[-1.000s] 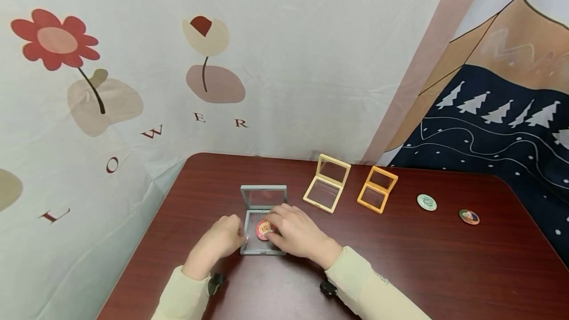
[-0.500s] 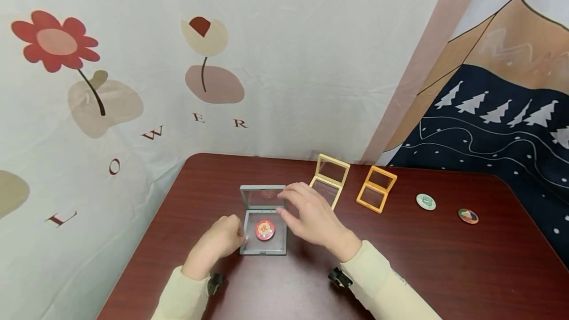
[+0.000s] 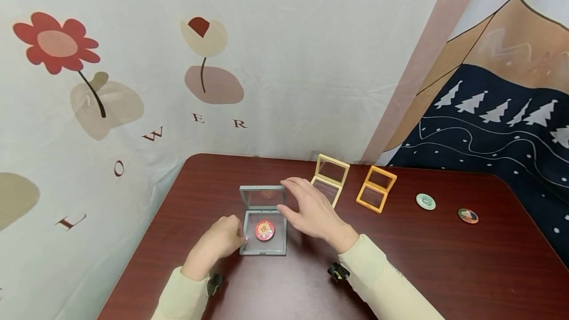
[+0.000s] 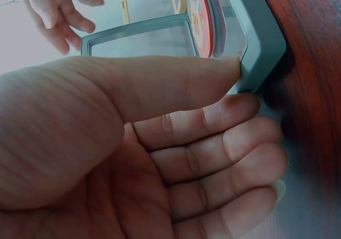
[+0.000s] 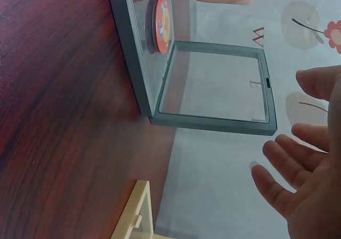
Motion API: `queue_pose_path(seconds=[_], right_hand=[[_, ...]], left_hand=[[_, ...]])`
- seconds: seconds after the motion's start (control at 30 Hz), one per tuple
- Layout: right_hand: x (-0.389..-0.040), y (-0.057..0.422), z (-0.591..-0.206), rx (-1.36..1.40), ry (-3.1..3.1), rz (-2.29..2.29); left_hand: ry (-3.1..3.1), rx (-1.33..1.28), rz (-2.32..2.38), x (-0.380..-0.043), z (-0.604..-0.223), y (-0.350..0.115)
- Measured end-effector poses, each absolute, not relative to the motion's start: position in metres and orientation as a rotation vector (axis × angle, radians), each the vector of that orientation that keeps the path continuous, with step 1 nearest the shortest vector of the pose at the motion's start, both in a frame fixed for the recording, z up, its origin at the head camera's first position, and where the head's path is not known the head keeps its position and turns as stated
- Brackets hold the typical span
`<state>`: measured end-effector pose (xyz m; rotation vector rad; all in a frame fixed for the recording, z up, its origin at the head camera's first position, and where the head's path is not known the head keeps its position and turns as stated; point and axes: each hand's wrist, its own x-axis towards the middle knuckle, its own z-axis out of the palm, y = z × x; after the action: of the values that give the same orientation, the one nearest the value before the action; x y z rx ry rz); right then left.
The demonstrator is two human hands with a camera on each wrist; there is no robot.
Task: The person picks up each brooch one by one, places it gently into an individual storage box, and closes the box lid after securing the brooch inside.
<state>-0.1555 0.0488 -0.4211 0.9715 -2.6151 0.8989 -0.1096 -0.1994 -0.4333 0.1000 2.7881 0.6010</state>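
Note:
A grey square display case (image 3: 263,253) lies on the table, its clear-windowed lid (image 5: 270,87) raised at the back. Flat on the clear film of its lower half sits a round red badge (image 3: 264,230) with a yellow centre. My left hand (image 3: 225,234) grips the case's left edge; in the left wrist view the thumb (image 4: 176,79) presses on the rim and the curled fingers lie below. At the lid's upper right corner is my right hand (image 3: 311,209), fingers spread and holding nothing. The right wrist view shows those fingertips (image 5: 258,172) apart from the lid.
Behind my right hand stands a yellow display case (image 3: 330,180), opened up, with an orange one (image 3: 377,188) beside it. Farther right lie a pale green badge (image 3: 426,201) and a dark multicoloured badge (image 3: 468,216). A printed curtain (image 3: 284,63) hangs behind the table.
My right hand has left the red badge and moved up and right to the lid's corner, uncovering the badge. The left hand keeps its grip on the case.

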Motion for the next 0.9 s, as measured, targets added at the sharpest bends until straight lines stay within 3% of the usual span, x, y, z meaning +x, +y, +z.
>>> queue_pose_path(seconds=[0.9], right_hand=[[-0.1519,0.0436,-0.4250,1.092,-2.476,0.872]], left_hand=[[2.754,0.063,0.600,-0.1081,-0.4317,-0.1989]])
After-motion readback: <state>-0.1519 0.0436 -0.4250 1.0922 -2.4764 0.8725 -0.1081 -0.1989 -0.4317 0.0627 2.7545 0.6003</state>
